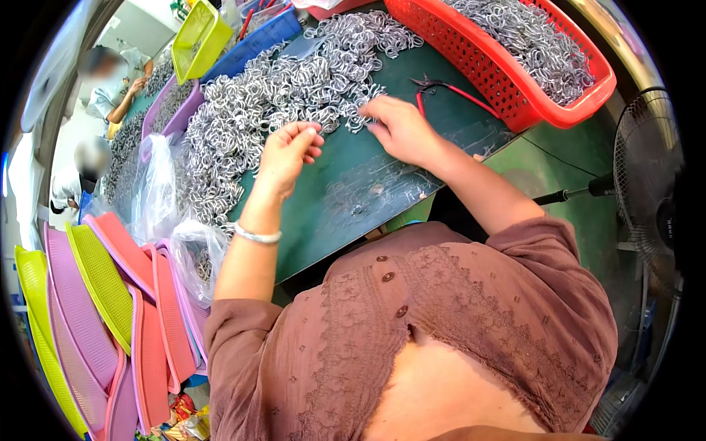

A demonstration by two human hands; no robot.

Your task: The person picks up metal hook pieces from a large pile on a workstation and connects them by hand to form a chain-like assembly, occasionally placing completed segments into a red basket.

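A large heap of silvery metal rings (294, 81) covers the far and left parts of the green tabletop (346, 184). My left hand (289, 151), a pale bangle on its wrist, hovers over the table by the heap's near edge. Its fingers are curled in with the thumb against them; what they hold, if anything, is too small to see. My right hand (403, 131) reaches to the heap's right edge, thumb and forefinger apart beside a few loose rings. Whether its fingertips touch them cannot be seen. Red-handled pliers (452, 94) lie beyond the right hand.
A red basket (507, 95) full of rings stands at the far right, a blue tray (254, 42) and a lime basket (193, 44) at the far left. Clear plastic bags (158, 184) and stacked colored baskets (158, 316) are at left. A fan (647, 162) stands right. Two people sit beyond.
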